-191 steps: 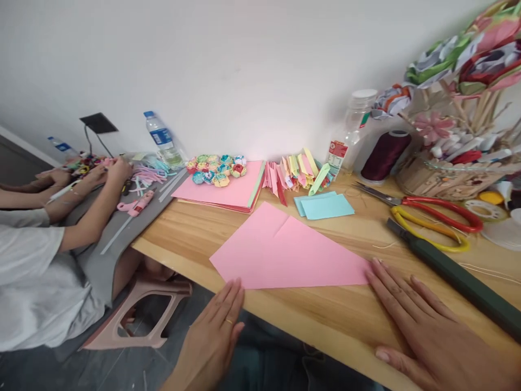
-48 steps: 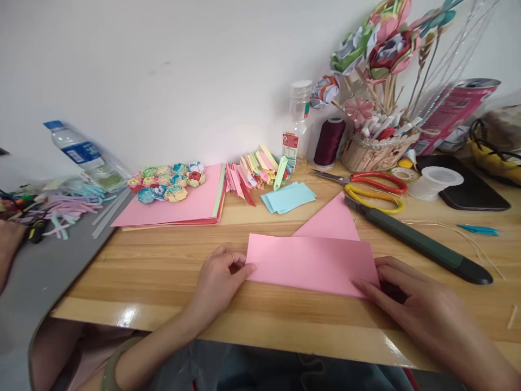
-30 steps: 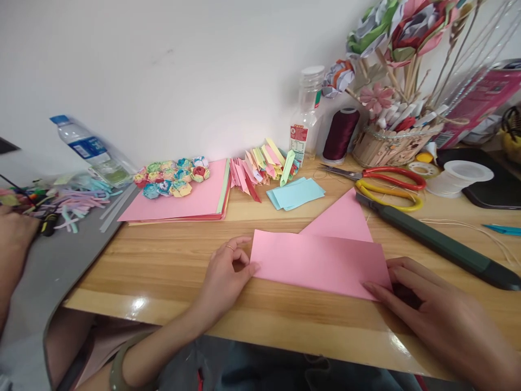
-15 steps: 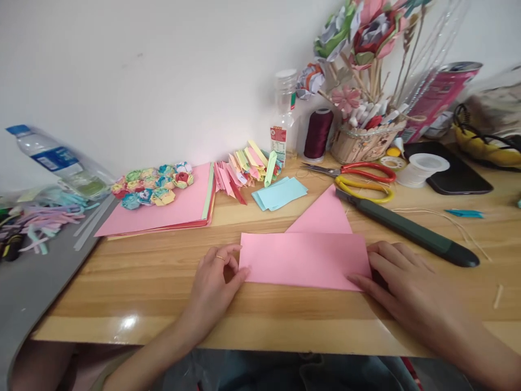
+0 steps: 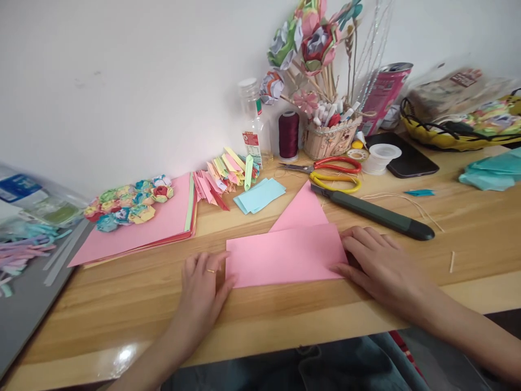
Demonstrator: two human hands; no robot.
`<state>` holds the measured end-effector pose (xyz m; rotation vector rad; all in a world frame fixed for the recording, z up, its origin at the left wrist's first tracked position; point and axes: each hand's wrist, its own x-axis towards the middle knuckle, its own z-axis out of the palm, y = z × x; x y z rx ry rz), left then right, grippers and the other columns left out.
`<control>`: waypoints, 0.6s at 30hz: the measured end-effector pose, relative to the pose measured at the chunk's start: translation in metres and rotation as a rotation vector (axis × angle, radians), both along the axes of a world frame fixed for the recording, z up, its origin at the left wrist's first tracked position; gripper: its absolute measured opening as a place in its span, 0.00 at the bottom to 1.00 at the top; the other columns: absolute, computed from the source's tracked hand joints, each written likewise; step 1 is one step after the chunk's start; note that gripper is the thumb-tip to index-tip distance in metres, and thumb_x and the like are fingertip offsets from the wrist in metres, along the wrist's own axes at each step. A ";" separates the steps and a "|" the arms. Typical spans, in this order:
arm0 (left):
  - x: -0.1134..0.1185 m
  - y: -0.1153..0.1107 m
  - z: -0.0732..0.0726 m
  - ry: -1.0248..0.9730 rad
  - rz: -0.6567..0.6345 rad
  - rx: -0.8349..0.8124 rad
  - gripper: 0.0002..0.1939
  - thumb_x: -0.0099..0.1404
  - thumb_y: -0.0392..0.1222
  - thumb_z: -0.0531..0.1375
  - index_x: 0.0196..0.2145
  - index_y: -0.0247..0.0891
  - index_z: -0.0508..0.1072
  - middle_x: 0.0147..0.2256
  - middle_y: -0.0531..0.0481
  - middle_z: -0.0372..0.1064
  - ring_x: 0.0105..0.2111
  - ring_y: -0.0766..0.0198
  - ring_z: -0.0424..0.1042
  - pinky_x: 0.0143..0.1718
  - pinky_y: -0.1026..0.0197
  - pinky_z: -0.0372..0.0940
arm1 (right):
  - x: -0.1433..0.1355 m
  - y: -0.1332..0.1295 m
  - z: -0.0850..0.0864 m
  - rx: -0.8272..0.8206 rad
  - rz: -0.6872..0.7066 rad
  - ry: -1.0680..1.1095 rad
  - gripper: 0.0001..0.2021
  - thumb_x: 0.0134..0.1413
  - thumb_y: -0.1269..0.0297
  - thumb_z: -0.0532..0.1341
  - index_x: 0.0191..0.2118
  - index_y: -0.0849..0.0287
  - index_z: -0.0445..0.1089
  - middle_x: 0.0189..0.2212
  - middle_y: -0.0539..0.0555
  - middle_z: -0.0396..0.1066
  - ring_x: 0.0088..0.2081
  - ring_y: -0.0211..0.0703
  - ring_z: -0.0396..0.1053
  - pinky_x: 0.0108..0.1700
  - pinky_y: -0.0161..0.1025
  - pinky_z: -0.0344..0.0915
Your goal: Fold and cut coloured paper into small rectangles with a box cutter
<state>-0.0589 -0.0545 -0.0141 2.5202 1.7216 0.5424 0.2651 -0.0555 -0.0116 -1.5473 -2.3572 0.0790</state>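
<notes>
A pink rectangular sheet of paper [image 5: 285, 258] lies on the wooden table between my two hands. My left hand [image 5: 203, 290], with a ring on one finger, holds its left edge, thumb low and index finger higher up. At the right end, the thumb of my right hand [image 5: 382, 266] rests on the paper while the other fingers curl at the edge, partly hidden. Behind the sheet, a pink paper triangle [image 5: 303, 209] sticks out; its lower part is covered. The dark green handle of a cutter-like tool [image 5: 374, 214] lies just beyond my right hand.
Red-handled scissors [image 5: 337, 164] and a yellow-handled pair [image 5: 337, 182] lie behind the paper. Light blue slips [image 5: 260, 195], folded paper strips [image 5: 228, 168] and paper flowers [image 5: 130, 201] on a pink stack [image 5: 171, 222] sit left. A thread spool [image 5: 288, 136] and flower basket [image 5: 331, 141] stand at the back.
The view has turned to the right, so things appear shifted left and teal paper shows at the right. Both hands stay at the pink paper's ends, which now looks slightly tilted.
</notes>
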 end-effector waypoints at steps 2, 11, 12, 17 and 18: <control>-0.001 0.004 -0.002 0.101 -0.158 0.140 0.17 0.66 0.36 0.52 0.51 0.45 0.68 0.43 0.44 0.65 0.50 0.50 0.58 0.51 0.42 0.54 | -0.001 -0.001 -0.001 0.024 -0.022 0.023 0.19 0.59 0.47 0.48 0.36 0.59 0.64 0.36 0.58 0.66 0.38 0.49 0.63 0.38 0.46 0.60; 0.009 0.021 0.017 0.362 -0.743 -0.034 0.27 0.69 0.30 0.43 0.63 0.49 0.48 0.59 0.52 0.57 0.65 0.56 0.33 0.59 0.36 0.27 | -0.002 -0.011 -0.004 0.078 -0.134 0.051 0.21 0.58 0.49 0.52 0.48 0.62 0.61 0.44 0.60 0.68 0.45 0.52 0.64 0.43 0.47 0.61; 0.009 0.021 0.018 0.361 -0.752 -0.035 0.27 0.69 0.30 0.43 0.63 0.48 0.48 0.59 0.52 0.57 0.65 0.56 0.33 0.59 0.36 0.26 | -0.005 -0.013 -0.003 0.115 -0.142 0.031 0.20 0.59 0.51 0.52 0.48 0.62 0.61 0.44 0.60 0.68 0.45 0.52 0.64 0.44 0.48 0.61; 0.010 0.021 0.019 0.389 -0.775 -0.025 0.28 0.68 0.28 0.43 0.63 0.47 0.49 0.59 0.50 0.56 0.65 0.58 0.36 0.59 0.37 0.25 | -0.038 -0.031 0.003 0.362 0.070 -0.088 0.19 0.62 0.63 0.50 0.55 0.67 0.60 0.53 0.61 0.65 0.56 0.49 0.58 0.58 0.51 0.50; 0.010 0.021 0.019 0.401 -0.771 -0.023 0.27 0.69 0.29 0.43 0.63 0.47 0.48 0.59 0.49 0.57 0.65 0.58 0.38 0.60 0.37 0.25 | -0.048 -0.036 0.003 0.365 0.147 -0.077 0.20 0.62 0.60 0.49 0.55 0.67 0.61 0.54 0.59 0.64 0.57 0.47 0.57 0.58 0.48 0.50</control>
